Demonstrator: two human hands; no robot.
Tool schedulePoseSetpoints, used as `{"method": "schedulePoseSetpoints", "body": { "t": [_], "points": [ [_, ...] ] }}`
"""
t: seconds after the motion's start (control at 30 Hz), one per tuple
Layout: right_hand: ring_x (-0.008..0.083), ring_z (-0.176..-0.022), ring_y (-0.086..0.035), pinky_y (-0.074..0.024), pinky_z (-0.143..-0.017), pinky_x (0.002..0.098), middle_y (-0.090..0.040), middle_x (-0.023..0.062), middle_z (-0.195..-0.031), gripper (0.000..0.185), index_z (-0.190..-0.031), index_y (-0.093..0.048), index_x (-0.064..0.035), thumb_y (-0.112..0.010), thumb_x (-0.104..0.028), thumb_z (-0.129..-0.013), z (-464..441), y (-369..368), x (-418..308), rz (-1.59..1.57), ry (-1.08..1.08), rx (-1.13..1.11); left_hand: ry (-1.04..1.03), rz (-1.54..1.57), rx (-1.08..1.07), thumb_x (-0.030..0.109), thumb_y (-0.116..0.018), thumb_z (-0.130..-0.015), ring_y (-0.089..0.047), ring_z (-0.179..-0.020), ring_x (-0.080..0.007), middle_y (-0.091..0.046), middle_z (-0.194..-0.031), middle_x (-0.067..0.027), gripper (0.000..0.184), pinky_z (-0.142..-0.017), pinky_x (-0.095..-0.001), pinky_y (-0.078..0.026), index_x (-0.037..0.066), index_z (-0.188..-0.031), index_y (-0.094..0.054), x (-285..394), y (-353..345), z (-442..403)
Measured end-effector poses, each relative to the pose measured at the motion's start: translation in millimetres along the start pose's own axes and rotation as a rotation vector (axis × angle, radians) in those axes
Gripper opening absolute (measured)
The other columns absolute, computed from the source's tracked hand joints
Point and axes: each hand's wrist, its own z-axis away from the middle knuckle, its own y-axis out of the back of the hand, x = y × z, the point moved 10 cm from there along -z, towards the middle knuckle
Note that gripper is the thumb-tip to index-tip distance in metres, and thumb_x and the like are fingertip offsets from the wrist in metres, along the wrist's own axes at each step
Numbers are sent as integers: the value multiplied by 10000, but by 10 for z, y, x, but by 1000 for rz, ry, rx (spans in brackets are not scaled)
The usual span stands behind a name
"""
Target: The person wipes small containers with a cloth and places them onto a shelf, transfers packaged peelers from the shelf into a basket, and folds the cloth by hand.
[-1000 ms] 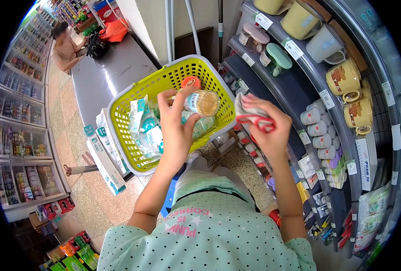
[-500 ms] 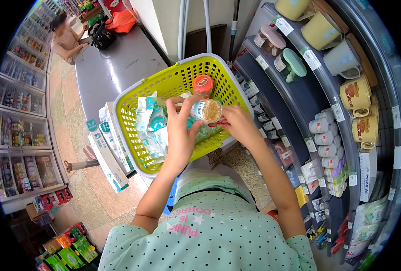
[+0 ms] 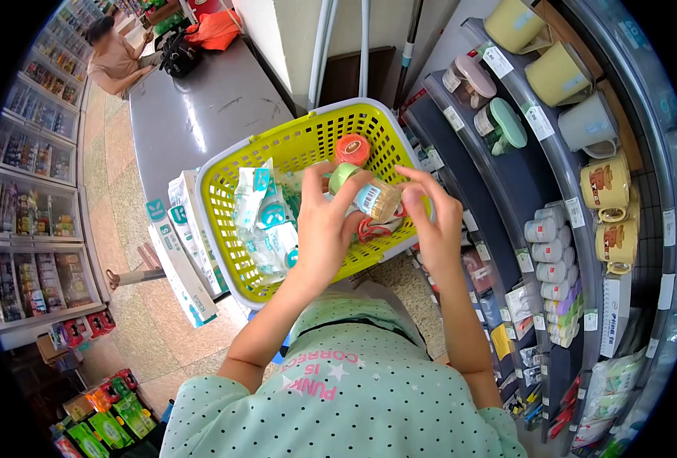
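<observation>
My left hand (image 3: 328,221) holds a clear jar of toothpicks (image 3: 376,200) with a green lid, tilted over the yellow-green basket (image 3: 225,256). Beside the jar's bottom end, my right hand (image 3: 432,217) has its fingers apart and holds nothing. Inside the basket, white and teal packets (image 3: 266,206) lie on the left and a red-lidded jar (image 3: 352,150) stands at the back. A red and grey cloth item (image 3: 375,229) lies under the toothpick jar, partly hidden by it.
A grey table (image 3: 201,107) extends behind the basket, bearing a black bag (image 3: 178,55) and long white boxes (image 3: 182,271) near its front. Shelves with mugs (image 3: 604,183) curve along the right. A person (image 3: 113,61) sits at the far left.
The red and grey cloth item went from my right hand into the basket, and that hand has let go and risen. The toothpick jar has turned and moved right, showing its green lid.
</observation>
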Motion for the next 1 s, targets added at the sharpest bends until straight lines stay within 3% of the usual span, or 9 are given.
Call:
{"method": "schedulePoseSetpoints", "body": {
  "t": [0.07, 0.17, 0.2, 0.3, 0.4, 0.53, 0.63, 0.8, 1.0],
  "points": [
    [230, -764, -614, -472, -676, 339, -655, 113, -848, 508, -1129, -641, -80, -770, -365, -730, 38, 7, -273, 126, 91, 15, -64, -64, 7, -80, -691, -597, -527, -973, -341, -463, -1156, -164, 604, -823, -420, -467, 153, -1147, -600, 93, 8, -39],
    [224, -761, -609, -473, -665, 335, -642, 101, -840, 542, -1131, -642, -86, -806, -344, -684, 58, -34, -451, 266, 229, 52, -164, -99, 10, -48, -681, -596, -524, -992, -354, -484, -1153, -166, 592, -842, -432, -455, 162, -1145, -607, 188, 11, -74],
    [205, -763, -612, -480, -675, 317, -644, 86, -867, 523, -1140, -642, -93, -812, -262, -675, 56, -32, -374, 245, 143, 39, -198, -102, 9, -43, -677, -597, -522, -996, -355, -489, -1152, -164, 592, -849, -434, -450, 165, -1147, -610, 214, 16, -80],
    [176, -830, -632, -497, -715, 302, -654, 95, -913, 491, -1141, -641, -78, -799, -196, -691, 26, -45, -258, 12, 7, 5, -212, -68, -4, -59, -684, -601, -514, -1019, -339, -488, -1176, -157, 589, -859, -430, -436, 169, -1141, -623, 253, 40, -115],
    [164, -962, -624, -472, -853, 284, -649, 88, -1020, 503, -1179, -591, 12, -770, -123, -729, 43, -193, 41, -514, -180, -58, -203, 86, 4, -63, -701, -600, -493, -1076, -333, -486, -1208, -143, 657, -894, -424, -423, 135, -1213, -570, 270, 133, -174],
    [171, -1123, -540, -408, -961, 302, -575, 93, -1197, 605, -1273, -478, 37, -746, -43, -737, 166, -364, 256, -961, -344, -90, -106, 378, -23, 84, -775, -625, -461, -1205, -249, -461, -1300, -107, 882, -1008, -414, -368, 79, -1392, -341, 87, 204, -194],
    [178, -1176, -500, -385, -993, 325, -542, 95, -1242, 669, -1302, -436, 21, -749, -9, -712, 238, -493, 355, -1089, -338, -122, 13, 485, -103, 132, -787, -646, -478, -1190, -237, -498, -1270, -104, 856, -1014, -414, -355, 69, -1384, -357, 13, 141, -173],
    [197, -1188, -493, -364, -1024, 348, -532, 91, -1252, 723, -1300, -435, 1, -778, 3, -663, 324, -519, 314, -1107, -321, -91, 24, 479, -109, 189, -841, -611, -543, -1041, -271, -610, -1062, -92, 531, -936, -359, -398, 30, -1061, -607, 133, 116, -162],
    [207, -1178, -496, -378, -1007, 359, -550, 87, -1227, 705, -1272, -480, -11, -810, -78, -653, 373, -271, 103, -880, -105, 7, 30, 482, -234, 134, -822, -658, -565, -1031, -163, -630, -1055, -71, 475, -972, -307, -380, 6, -1062, -609, 258, 71, -179]
  ]
}}
